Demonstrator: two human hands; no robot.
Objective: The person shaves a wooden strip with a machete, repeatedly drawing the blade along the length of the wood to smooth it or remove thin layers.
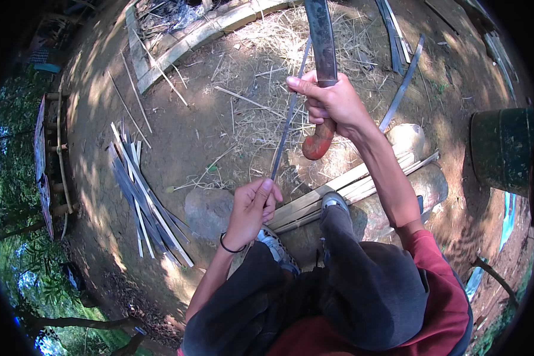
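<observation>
A machete with a dark, worn blade (322, 41) and a reddish-brown curved handle (319, 144) is in my right hand (333, 102), its blade pointing away from me. My right thumb also rests against a thin dark strip (290, 115), which looks like split bamboo. Between thumb and fingers, my left hand (254, 207) pinches the near end of that strip just above my shoes. The strip runs up and away from my left hand, passing left of the machete handle. Its far end reaches beside the blade.
A pile of dark and pale strips (145, 196) lies on the ground at left. Pale split lengths (314, 202) rest by my feet among stones (210, 210). Shavings (279, 35) litter the dirt ahead, near a wooden-edged fire pit (219, 26). A dark drum (504, 148) stands at right.
</observation>
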